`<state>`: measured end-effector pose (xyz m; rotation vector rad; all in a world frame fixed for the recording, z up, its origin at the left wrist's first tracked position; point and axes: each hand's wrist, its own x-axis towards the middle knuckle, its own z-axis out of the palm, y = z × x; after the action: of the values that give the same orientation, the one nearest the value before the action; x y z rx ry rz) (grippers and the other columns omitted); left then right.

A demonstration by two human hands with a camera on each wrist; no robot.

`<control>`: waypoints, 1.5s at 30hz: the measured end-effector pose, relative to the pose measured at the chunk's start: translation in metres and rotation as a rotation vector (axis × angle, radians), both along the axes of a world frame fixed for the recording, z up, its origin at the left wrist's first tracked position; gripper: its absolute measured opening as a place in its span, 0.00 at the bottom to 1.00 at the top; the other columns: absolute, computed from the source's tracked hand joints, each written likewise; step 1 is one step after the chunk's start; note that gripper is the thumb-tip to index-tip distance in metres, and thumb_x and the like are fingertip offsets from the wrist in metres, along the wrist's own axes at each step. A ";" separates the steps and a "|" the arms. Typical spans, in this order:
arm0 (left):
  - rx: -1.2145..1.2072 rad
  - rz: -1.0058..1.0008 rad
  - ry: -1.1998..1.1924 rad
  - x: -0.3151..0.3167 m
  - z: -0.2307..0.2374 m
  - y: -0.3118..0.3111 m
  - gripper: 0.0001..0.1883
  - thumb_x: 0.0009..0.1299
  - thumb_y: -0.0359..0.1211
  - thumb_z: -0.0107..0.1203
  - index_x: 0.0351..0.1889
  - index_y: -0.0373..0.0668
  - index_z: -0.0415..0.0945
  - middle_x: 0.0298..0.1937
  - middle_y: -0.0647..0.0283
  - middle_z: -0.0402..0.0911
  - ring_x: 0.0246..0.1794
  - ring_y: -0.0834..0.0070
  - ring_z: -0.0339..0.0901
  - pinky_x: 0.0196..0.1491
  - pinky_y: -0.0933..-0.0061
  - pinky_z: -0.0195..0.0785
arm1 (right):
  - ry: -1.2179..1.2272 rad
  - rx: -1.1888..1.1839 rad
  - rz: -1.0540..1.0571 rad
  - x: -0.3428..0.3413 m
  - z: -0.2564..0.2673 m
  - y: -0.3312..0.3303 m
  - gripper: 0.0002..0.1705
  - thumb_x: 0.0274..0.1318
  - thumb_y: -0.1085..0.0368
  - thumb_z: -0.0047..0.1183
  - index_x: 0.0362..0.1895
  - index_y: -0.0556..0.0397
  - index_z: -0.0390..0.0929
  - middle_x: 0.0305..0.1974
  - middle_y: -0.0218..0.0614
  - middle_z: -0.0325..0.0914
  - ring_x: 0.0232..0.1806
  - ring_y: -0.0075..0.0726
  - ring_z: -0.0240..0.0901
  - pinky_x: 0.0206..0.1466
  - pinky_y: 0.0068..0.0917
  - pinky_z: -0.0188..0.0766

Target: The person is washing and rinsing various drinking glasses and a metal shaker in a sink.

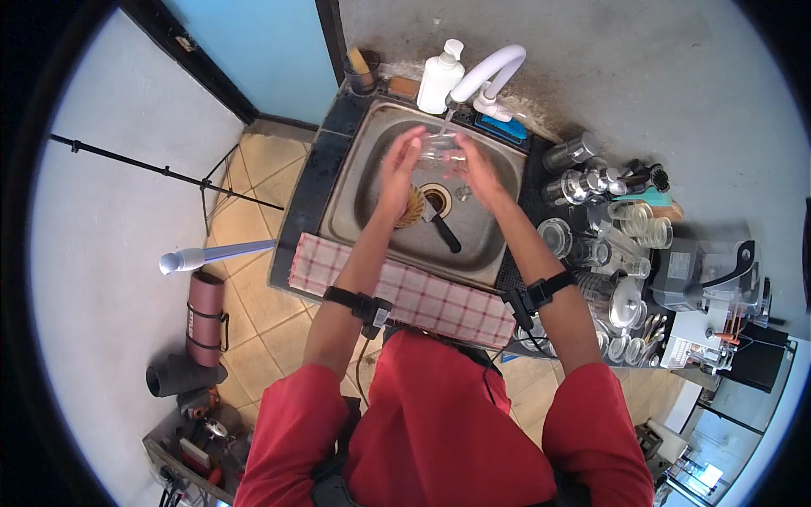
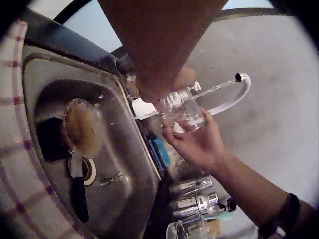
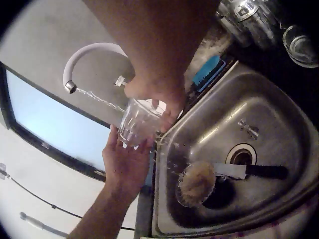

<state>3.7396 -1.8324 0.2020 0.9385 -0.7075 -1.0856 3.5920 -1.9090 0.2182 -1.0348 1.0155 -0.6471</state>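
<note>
Over the far end of the sink, both hands hold a clear glass under the tap. My left hand grips one side and my right hand the other. A thin stream from the white curved tap runs onto the glass, seen tilted in the right wrist view. Below, a ribbed clear dish with brownish contents sits in the basin by the drain. A knife with a black handle lies with its blade against the dish. Near the drain rests a small clear glass piece.
Behind the sink stand a white pump bottle and a blue brush. Many glasses and jars crowd the right counter. A checked cloth covers the sink's front edge. A cup holding a sponge is at back left.
</note>
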 end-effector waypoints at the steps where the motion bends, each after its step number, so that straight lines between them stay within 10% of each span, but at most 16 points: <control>1: -0.034 -0.018 -0.160 0.000 0.001 0.002 0.26 0.72 0.39 0.56 0.66 0.43 0.66 0.61 0.61 0.72 0.58 0.77 0.69 0.56 0.75 0.66 | -0.001 0.001 0.001 -0.001 -0.001 -0.002 0.37 0.63 0.39 0.48 0.63 0.54 0.64 0.50 0.41 0.72 0.51 0.35 0.70 0.47 0.37 0.75; 16: -0.159 0.062 -0.468 -0.009 0.018 -0.016 0.23 0.67 0.33 0.62 0.61 0.44 0.75 0.58 0.62 0.78 0.52 0.78 0.75 0.51 0.77 0.70 | -0.431 0.312 0.057 -0.012 0.001 0.008 0.43 0.64 0.32 0.39 0.66 0.54 0.59 0.59 0.42 0.69 0.53 0.43 0.72 0.55 0.44 0.75; 27: 0.024 -0.023 0.068 0.015 -0.014 0.004 0.28 0.77 0.45 0.48 0.70 0.41 0.62 0.55 0.60 0.77 0.49 0.77 0.76 0.48 0.74 0.73 | 0.199 -0.315 0.252 0.003 0.026 0.016 0.54 0.48 0.55 0.69 0.72 0.50 0.48 0.62 0.43 0.59 0.56 0.37 0.67 0.58 0.35 0.68; 39: 0.345 -0.291 0.305 0.034 -0.032 -0.002 0.31 0.75 0.59 0.40 0.53 0.40 0.71 0.44 0.60 0.80 0.36 0.71 0.80 0.37 0.70 0.75 | 0.163 -0.458 0.502 0.012 0.040 -0.006 0.55 0.41 0.61 0.73 0.71 0.44 0.52 0.60 0.38 0.62 0.62 0.35 0.63 0.60 0.36 0.66; 45: 0.528 -0.267 0.222 0.015 -0.031 0.003 0.39 0.70 0.67 0.40 0.53 0.37 0.72 0.41 0.55 0.80 0.38 0.69 0.80 0.45 0.70 0.72 | 0.267 -0.496 0.288 0.008 0.017 -0.015 0.53 0.42 0.62 0.73 0.70 0.50 0.53 0.59 0.42 0.63 0.60 0.37 0.67 0.56 0.30 0.71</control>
<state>3.7546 -1.8292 0.1707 1.1630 -0.3692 -1.6333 3.5996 -1.9236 0.2353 -1.7044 0.9269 -0.5412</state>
